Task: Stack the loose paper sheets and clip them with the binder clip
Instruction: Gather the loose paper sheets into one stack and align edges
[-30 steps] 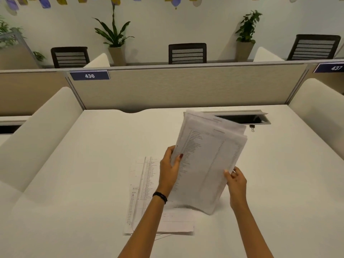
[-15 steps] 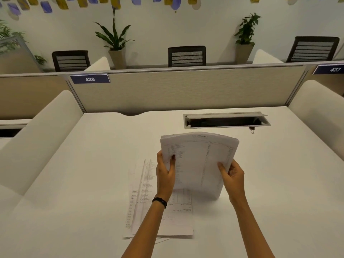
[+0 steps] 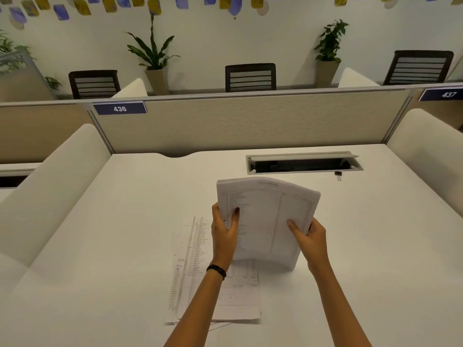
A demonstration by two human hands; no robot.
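Since a second ago the held bundle of sheets (image 3: 265,219) has swung from a tilted, fanned slant to standing upright, squared and lower, with its bottom edge down on the tabletop (image 3: 375,246) at about the centre of the view. The top edges, which were staggered, now line up closely, though the bundle bows a little toward 12 o'clock.

The left hand (image 3: 224,236) is clamped on the bundle's left edge, thumb across the printed face; the right hand (image 3: 310,239) pinches the right edge the same way. Both hands are closed on the paper, one at each side.

As a judgement, the stacking is only partly done. A good share of the sheets is gathered and being jogged square, but more loose sheets (image 3: 200,284) lie flat on the tabletop at 7 o'clock from the bundle, partly under the left forearm, and they overlap unevenly. These have yet to join the bundle.

The binder clip (image 3: 338,175) sits untouched at about 1 o'clock, well apart from the hands, just beside the near edge of the cable slot (image 3: 303,163). Clipping has not begun: the rest must be collected, the whole pile squared, and the clip fetched and pressed onto one edge.
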